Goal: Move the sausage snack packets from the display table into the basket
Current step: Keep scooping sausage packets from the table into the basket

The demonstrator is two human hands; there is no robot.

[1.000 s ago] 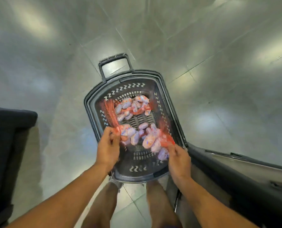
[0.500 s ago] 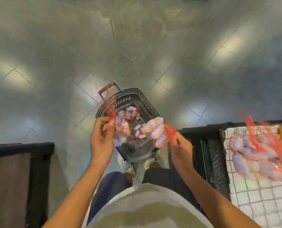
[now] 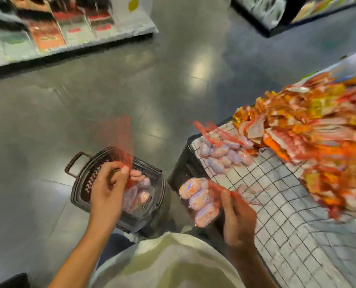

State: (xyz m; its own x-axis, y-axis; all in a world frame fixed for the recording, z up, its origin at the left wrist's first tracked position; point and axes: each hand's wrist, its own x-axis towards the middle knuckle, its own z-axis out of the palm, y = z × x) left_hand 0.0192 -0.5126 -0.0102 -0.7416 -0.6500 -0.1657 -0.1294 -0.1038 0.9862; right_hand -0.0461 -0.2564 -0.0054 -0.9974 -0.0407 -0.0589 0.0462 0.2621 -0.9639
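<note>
Taking the dark plastic shopping basket with a loop handle [image 3: 79, 190] on the floor as the landmark, the left hand [image 3: 107, 190] hangs directly over it, fingers curled and pinching the red mesh neck of a net packet of pale pink-and-lilac sausage snacks [image 3: 137, 193] that dangles above the basket's opening. The right hand [image 3: 238, 217] is off to the basket's right, between it and the white wire-grid display table [image 3: 276, 204], fingers pinched on the red netting of a second sausage packet [image 3: 200, 200], which hangs outside the basket's rim. The main risk, I judge, lies with that right-hand packet: released where it is, it would drop onto the floor rather than into the basket. Both holds are only on loose netting, which could slip or catch on the table's wire. The blur also suggests a fast head turn, which makes aiming harder. Counted: two packets in hand, one similar red-netted packet [image 3: 224, 154] lying on the table to the basket's upper right, one basket, and one heap of orange and yellow snack bags [image 3: 318, 129] beyond, too smeared to count. Whether packets already lie inside the basket cannot be told.
</note>
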